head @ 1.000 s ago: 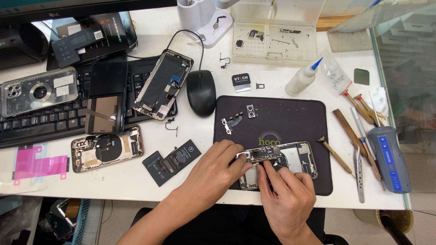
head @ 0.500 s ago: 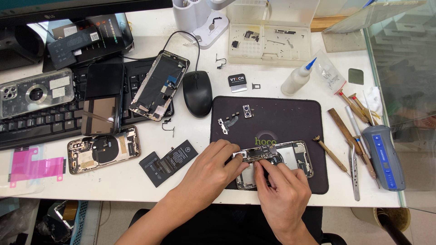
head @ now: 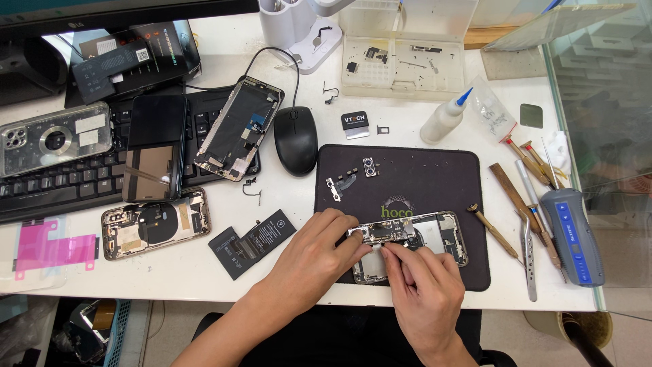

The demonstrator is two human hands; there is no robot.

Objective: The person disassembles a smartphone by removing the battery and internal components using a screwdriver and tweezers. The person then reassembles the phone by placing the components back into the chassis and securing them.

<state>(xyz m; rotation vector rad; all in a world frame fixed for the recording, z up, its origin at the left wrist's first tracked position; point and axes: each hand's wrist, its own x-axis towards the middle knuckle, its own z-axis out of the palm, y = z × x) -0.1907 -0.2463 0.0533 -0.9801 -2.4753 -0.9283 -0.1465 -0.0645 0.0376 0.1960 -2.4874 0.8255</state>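
My right fingertips (head: 397,253) were pinched on the board (head: 382,232), my left fingers (head: 350,234) closed on its left end. The board sat in the open phone (head: 407,245), low centre of the mat (head: 407,183). Judged: board thin, light, stiff but fragile; take by edges only, w/ no flex. Small parts (head: 353,175) lay upper-left on mat, screwdriver (head: 490,228) just right, battery (head: 252,242) left.

White worktable (head: 204,272); glass partition (head: 604,102) at right; even light
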